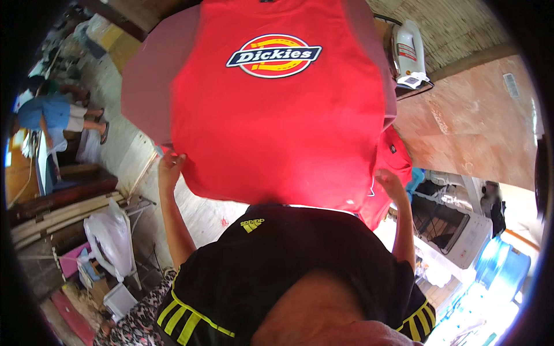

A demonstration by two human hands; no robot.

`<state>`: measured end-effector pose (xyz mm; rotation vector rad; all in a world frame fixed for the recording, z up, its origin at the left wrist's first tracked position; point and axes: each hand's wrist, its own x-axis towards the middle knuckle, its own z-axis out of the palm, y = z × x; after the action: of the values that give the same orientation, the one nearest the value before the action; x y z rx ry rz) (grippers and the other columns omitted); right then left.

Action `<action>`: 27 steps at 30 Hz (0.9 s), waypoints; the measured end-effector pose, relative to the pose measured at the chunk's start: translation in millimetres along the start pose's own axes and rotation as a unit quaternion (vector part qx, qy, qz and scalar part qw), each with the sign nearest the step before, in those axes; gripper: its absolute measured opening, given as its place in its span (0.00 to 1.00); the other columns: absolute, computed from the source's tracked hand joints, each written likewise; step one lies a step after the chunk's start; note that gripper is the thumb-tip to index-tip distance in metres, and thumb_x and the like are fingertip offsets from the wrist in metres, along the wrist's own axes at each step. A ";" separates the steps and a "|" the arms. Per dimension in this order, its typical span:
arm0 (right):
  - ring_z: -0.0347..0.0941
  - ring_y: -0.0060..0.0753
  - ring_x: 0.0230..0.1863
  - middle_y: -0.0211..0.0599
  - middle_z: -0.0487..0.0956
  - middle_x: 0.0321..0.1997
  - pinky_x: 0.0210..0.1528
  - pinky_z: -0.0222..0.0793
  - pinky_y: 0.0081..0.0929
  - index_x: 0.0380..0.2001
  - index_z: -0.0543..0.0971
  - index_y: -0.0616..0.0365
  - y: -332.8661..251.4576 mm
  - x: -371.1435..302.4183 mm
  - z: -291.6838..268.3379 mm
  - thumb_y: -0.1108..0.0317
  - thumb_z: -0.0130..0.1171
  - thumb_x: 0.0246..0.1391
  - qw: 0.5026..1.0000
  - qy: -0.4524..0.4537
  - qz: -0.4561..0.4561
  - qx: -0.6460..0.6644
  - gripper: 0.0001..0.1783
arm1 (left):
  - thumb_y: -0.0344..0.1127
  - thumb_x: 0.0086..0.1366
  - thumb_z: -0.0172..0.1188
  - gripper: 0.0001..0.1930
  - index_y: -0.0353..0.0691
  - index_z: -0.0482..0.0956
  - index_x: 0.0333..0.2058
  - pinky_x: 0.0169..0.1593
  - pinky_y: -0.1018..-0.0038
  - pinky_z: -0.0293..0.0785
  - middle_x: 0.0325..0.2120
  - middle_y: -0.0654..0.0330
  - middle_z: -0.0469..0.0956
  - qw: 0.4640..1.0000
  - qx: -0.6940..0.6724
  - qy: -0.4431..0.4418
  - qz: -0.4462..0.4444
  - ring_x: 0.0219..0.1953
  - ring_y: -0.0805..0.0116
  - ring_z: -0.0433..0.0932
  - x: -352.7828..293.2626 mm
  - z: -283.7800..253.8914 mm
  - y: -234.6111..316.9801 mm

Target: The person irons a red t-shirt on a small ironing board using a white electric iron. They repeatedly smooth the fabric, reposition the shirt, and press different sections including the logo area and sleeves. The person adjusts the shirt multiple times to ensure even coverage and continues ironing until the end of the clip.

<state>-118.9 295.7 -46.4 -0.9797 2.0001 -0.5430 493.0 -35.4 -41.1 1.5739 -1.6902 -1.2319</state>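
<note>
A red shirt [277, 132] with a round yellow, white and black emblem on its chest lies spread over a mauve padded board [147, 86]. My left hand [169, 168] is closed at the shirt's lower left edge, with the fabric pinched between thumb and fingers. At the lower right edge is my right hand [389, 183], its fingers closed on the shirt's hem and partly hidden. Just beyond that hand, a second red garment [397, 151] hangs below the board's right side.
A white and grey clothes iron [408, 55] stands right of the board, beside a brown tabletop [467, 115]. On the right is a white appliance [450, 230] near a blue plastic container [502, 262]. Far left, a person in blue [52, 112] bends over. A white plastic bag [109, 239] sits lower left.
</note>
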 end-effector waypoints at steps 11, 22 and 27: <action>0.75 0.58 0.39 0.53 0.79 0.37 0.40 0.70 0.42 0.39 0.78 0.63 -182.7 194.9 -57.0 0.60 0.58 0.59 0.893 0.373 -0.197 -0.159 0.15 | 0.43 0.62 0.65 0.16 0.32 0.81 0.37 0.37 0.62 0.73 0.29 0.47 0.80 0.918 0.236 0.268 0.173 0.31 0.50 0.79 144.5 34.0 107.9; 0.79 0.46 0.33 0.47 0.81 0.30 0.37 0.72 0.38 0.36 0.78 0.63 -145.7 227.6 -70.7 0.63 0.64 0.53 0.924 0.362 -0.110 -0.062 0.14 | 0.35 0.61 0.65 0.12 0.34 0.79 0.39 0.36 0.70 0.73 0.28 0.55 0.80 0.973 0.148 0.136 0.113 0.28 0.66 0.76 171.6 3.0 97.6; 0.76 0.57 0.45 0.55 0.78 0.40 0.46 0.71 0.45 0.43 0.75 0.65 -193.3 234.6 -83.4 0.63 0.62 0.54 0.922 0.297 -0.197 -0.152 0.18 | 0.40 0.62 0.66 0.17 0.33 0.80 0.43 0.41 0.65 0.76 0.35 0.50 0.83 0.976 0.179 0.061 0.105 0.36 0.57 0.82 213.0 10.6 140.9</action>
<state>-186.0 -6.0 15.1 -1.5740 2.4821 -0.8411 374.4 -249.5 32.8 1.5801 -2.0187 -0.7379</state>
